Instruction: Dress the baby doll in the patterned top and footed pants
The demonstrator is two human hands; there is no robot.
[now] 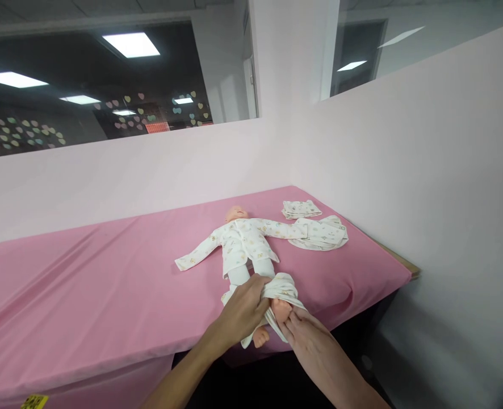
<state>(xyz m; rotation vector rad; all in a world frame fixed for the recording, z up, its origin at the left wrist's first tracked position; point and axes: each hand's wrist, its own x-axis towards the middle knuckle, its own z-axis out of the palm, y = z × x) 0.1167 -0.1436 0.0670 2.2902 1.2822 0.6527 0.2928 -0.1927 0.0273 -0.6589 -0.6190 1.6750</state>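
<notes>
Baby doll (262, 267), one, lying on its back on a table (128, 289) spread with pink cloth, its head near the back edge and its bare feet at the front edge, right of the middle. Jacket (239, 241), long-sleeved, white with a small print, worn by the doll; one sleeve laid out toward the left end, the other toward the right edge. Trousers (282, 286), matching print, bunched about the doll's lower legs beside the front edge, the white upper legs showing above. Left hand (247, 304), fingers bent and pinching the gathered cloth of the trousers. Right hand (305, 332), palm partly hidden, fingers together against the near-right foot (281, 310); whether they close right round it cannot be told. Second foot (260, 336), protruding from the cloth below the left hand. Folded garment (301, 209), white, printed, flat near the back right corner. Loosely folded garment (322, 234), similar print, just in front of it by the right edge, the end of the doll's sleeve meeting it. Label (34, 401), yellow with a dark code, below the front edge toward the left. Pale walls (149, 176) along the back and right edges, glazed above; heart-shaped decorations (25, 128) visible in the rear pane.
</notes>
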